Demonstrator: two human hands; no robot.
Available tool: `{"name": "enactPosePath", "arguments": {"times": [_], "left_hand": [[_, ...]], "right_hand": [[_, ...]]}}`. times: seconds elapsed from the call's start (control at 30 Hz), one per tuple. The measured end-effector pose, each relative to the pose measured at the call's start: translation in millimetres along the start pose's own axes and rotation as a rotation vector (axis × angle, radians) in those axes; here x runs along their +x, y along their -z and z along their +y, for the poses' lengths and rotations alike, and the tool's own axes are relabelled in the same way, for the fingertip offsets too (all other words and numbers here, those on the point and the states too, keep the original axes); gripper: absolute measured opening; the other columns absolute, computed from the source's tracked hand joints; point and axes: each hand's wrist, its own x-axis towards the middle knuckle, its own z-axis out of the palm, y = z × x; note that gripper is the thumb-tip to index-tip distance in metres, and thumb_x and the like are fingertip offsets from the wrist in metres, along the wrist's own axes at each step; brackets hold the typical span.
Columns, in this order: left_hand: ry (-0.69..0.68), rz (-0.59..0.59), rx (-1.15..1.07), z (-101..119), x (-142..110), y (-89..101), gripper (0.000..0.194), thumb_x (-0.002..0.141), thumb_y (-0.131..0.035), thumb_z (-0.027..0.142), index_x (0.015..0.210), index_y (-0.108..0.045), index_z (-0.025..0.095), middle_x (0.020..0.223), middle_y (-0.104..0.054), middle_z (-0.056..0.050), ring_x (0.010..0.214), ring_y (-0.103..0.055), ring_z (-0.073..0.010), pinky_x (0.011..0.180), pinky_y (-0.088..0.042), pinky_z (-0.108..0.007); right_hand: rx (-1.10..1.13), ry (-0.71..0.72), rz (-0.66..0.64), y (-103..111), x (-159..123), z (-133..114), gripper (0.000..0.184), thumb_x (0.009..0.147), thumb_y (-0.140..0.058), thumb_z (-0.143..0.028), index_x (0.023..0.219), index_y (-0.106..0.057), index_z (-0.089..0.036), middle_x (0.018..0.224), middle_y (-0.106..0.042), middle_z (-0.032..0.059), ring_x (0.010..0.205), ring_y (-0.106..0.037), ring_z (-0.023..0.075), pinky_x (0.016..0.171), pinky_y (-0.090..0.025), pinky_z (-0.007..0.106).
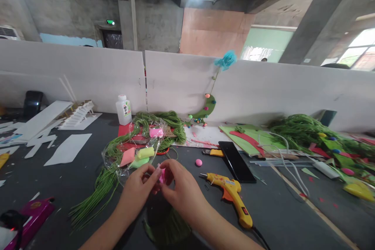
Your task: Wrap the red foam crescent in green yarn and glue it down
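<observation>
Both of my hands meet over the dark table, fingers pinched around a small pink lump of soft clay (161, 176). My left hand (140, 187) grips it from the left, and my right hand (181, 185) closes on it from the right, hiding much of it. Just beyond them lies a clear plastic bag with blocks of clay: a coral one (127, 157), a yellow one (145, 152) and a bright pink one (156, 133). A round pink ball (199, 162) rests on the table to the right of my hands.
A yellow glue gun (228, 191) and a black phone (236, 162) lie at the right. Green cord bundles (96, 195) spread at the left, near a white bottle (123, 110). A green crescent decoration (208, 107) leans against the white partition (175, 82). White cables (288, 160) lie farther right.
</observation>
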Motion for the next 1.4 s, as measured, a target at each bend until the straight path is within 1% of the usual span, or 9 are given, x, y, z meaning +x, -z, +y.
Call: {"name": "enactPosePath", "arguments": {"times": [0.13, 0.27, 0.4, 0.5, 0.8, 1.03, 1.13, 1.27, 1.4], "left_hand": [[-0.047, -0.022, 0.002, 10, -11, -5.0, 0.029, 0.083, -0.049, 0.038, 0.062, -0.054, 0.019, 0.06, -0.05, 0.003, 0.058, -0.051, -0.0148, 0.056, -0.041, -0.024], [-0.057, -0.087, -0.019, 11, -20, -12.5, 0.031, 0.086, -0.044, 0.04, 0.063, -0.052, 0.02, 0.059, -0.048, 0.003, 0.058, -0.048, -0.0147, 0.056, -0.039, -0.024], [-0.083, -0.137, -0.054, 13, -28, -19.5, 0.033, 0.087, -0.043, 0.04, 0.061, -0.049, 0.02, 0.06, -0.046, 0.004, 0.057, -0.047, -0.0139, 0.054, -0.039, -0.023], [-0.15, -0.132, 0.036, 20, -31, -24.9, 0.034, 0.087, -0.042, 0.037, 0.059, -0.048, 0.02, 0.06, -0.046, 0.004, 0.056, -0.047, -0.013, 0.054, -0.037, -0.022], [-0.351, -0.196, 0.457, 44, -22, -42.2, 0.031, 0.09, -0.039, 0.031, 0.062, -0.048, 0.02, 0.064, -0.047, 0.003, 0.059, -0.048, -0.0133, 0.057, -0.035, -0.024], [-0.669, -0.173, 0.699, 25, -24, -51.2, 0.027, 0.091, -0.035, 0.02, 0.07, -0.052, 0.019, 0.067, -0.053, -0.001, 0.057, -0.051, -0.0131, 0.055, -0.036, -0.025], [-0.598, -0.19, 0.594, 16, -27, -52.1, 0.028, 0.091, -0.036, 0.021, 0.068, -0.052, 0.019, 0.065, -0.052, 0.0, 0.057, -0.05, -0.0119, 0.056, -0.037, -0.023], [-0.335, -0.2, 0.361, 18, -28, -49.7, 0.028, 0.09, -0.04, 0.027, 0.065, -0.051, 0.02, 0.066, -0.051, 0.002, 0.061, -0.051, -0.0121, 0.058, -0.039, -0.021], [-0.2, -0.218, 0.246, 22, -26, -48.6, 0.029, 0.088, -0.043, 0.03, 0.063, -0.052, 0.02, 0.064, -0.05, 0.002, 0.061, -0.051, -0.0131, 0.058, -0.04, -0.022]], "right_hand": [[0.2, -0.1, -0.034, 8, -16, -6, 0.023, 0.068, -0.058, -0.014, 0.089, -0.053, -0.019, 0.076, -0.055, -0.0017, 0.069, -0.051, 0.0137, 0.063, -0.039, 0.025], [0.489, -0.228, -0.068, 12, -24, -1, 0.016, 0.072, -0.058, -0.021, 0.084, -0.047, -0.019, 0.066, -0.049, -0.0048, 0.062, -0.046, 0.0113, 0.059, -0.038, 0.023], [0.573, -0.25, -0.06, 17, -33, 3, 0.018, 0.07, -0.059, -0.018, 0.084, -0.047, -0.019, 0.064, -0.047, -0.0063, 0.059, -0.042, 0.0096, 0.056, -0.035, 0.022], [0.647, -0.266, -0.079, 26, -37, 5, 0.014, 0.07, -0.056, -0.019, 0.082, -0.047, -0.019, 0.063, -0.046, -0.0061, 0.057, -0.043, 0.0096, 0.053, -0.034, 0.021], [0.306, -0.249, 0.026, 55, -40, 15, 0.008, 0.067, -0.048, -0.011, 0.065, -0.047, -0.019, 0.059, -0.047, -0.0047, 0.057, -0.043, 0.0105, 0.052, -0.032, 0.022], [0.195, -0.248, 0.061, 52, -48, 23, 0.012, 0.073, -0.049, -0.015, 0.062, -0.049, -0.018, 0.059, -0.051, -0.0025, 0.059, -0.046, 0.0123, 0.054, -0.032, 0.024], [0.406, -0.285, -0.031, 47, -50, 33, 0.011, 0.074, -0.052, -0.019, 0.062, -0.051, -0.018, 0.06, -0.051, -0.0028, 0.059, -0.048, 0.012, 0.054, -0.035, 0.023], [0.783, -0.366, -0.141, 47, -50, 41, 0.017, 0.076, -0.058, -0.027, 0.064, -0.054, -0.016, 0.061, -0.055, -0.0014, 0.06, -0.052, 0.0121, 0.06, -0.041, 0.025], [0.882, -0.392, -0.162, 47, -49, 44, 0.019, 0.073, -0.064, -0.03, 0.067, -0.053, -0.016, 0.06, -0.055, -0.0031, 0.057, -0.052, 0.0107, 0.059, -0.041, 0.024]]}}
